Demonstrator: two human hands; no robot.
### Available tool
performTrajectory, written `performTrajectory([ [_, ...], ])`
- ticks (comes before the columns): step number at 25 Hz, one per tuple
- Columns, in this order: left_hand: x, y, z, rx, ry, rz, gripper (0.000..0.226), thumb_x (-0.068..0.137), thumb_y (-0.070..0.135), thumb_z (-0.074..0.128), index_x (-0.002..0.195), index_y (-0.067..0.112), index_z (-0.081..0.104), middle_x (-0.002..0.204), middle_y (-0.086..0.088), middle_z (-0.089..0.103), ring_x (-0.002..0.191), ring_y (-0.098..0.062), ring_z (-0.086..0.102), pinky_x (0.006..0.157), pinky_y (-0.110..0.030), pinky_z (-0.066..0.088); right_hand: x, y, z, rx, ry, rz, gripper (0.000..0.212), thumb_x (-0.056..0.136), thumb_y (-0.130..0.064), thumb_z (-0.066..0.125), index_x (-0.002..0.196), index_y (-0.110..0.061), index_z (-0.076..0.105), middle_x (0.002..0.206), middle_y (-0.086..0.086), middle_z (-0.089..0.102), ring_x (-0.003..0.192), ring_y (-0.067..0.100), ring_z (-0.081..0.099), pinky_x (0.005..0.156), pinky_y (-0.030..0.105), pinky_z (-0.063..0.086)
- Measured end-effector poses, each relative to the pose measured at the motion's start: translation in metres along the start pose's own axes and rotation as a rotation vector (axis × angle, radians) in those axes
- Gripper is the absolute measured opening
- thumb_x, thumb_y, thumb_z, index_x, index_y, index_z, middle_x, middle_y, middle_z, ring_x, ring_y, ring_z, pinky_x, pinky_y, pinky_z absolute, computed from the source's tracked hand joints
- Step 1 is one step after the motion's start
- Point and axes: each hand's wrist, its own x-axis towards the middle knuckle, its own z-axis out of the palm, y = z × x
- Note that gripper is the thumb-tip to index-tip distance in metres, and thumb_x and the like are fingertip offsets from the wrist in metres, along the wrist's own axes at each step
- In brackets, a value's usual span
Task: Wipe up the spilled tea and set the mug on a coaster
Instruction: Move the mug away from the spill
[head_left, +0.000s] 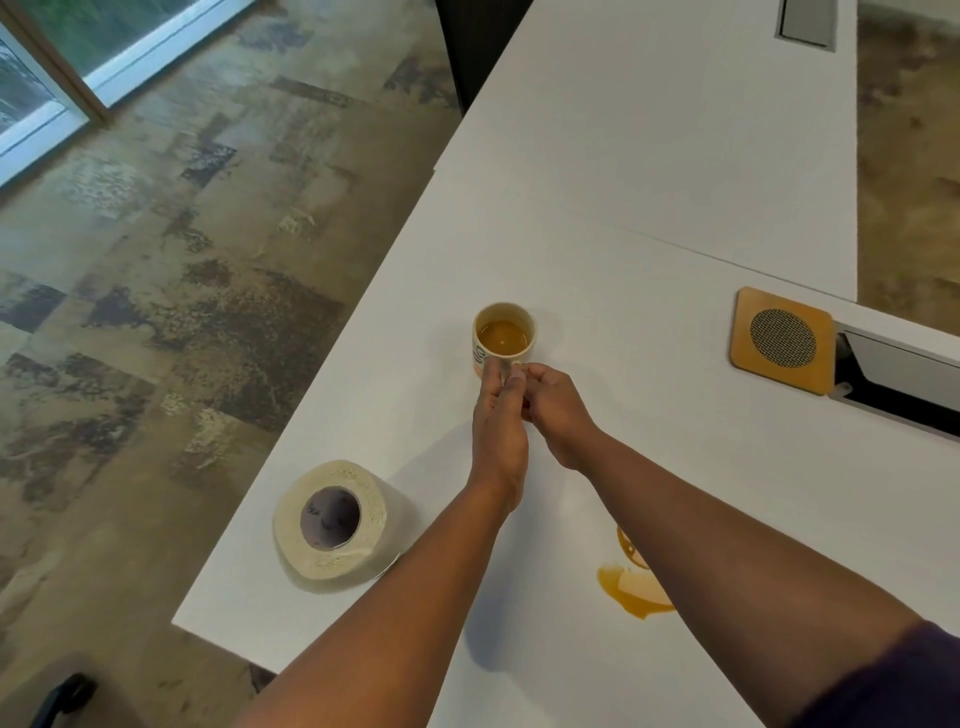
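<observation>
The mug (503, 338) is carrying a printed band on its side, too small to read, and the dark core of the paper roll (332, 519) is showing faint lettering that is also illegible. The mug is standing upright in the middle of the white surface (649, 156), mouth up, holding amber tea, its handle pointing back toward the person. Both hands are meeting at that handle: the left hand (500, 421) is pinching it with fingers reaching forward, and the right hand (553, 410) is curling against it from the right. The roll is lying on its side near the left edge. The spilled tea (634, 587) is pooling nearer the person, partly under the right forearm. The wooden coaster (782, 340) is sitting by the right edge, well apart from the mug, just beside a cable slot (904, 384).
</observation>
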Motion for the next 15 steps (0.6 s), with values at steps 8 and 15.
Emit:
performTrajectory([
  [8,-0.018,0.005,0.000,0.166,-0.011,0.020,0.051,0.108,0.042,0.038,0.157,0.035,0.028,0.160,0.005,0.039,0.147,-0.016,0.037,0.104,-0.023,0.035,-0.014,0.003,-0.001,-0.054,0.115,0.003,0.015,0.100,-0.030,0.055,0.114,-0.025,0.058,0.107,0.003,0.072,0.098,0.021,0.071,0.088,0.043,0.061],
  [15,-0.091,0.034,-0.017,0.766,-0.122,0.272,0.050,0.106,0.029,0.050,0.154,0.030,0.036,0.161,0.007,0.036,0.147,-0.013,0.036,0.105,-0.015,0.026,-0.067,0.009,-0.019,-0.252,0.110,-0.078,0.006,0.098,-0.018,0.056,0.100,-0.020,0.061,0.100,0.006,0.070,0.094,0.027,0.069,0.085,0.046,0.060],
])
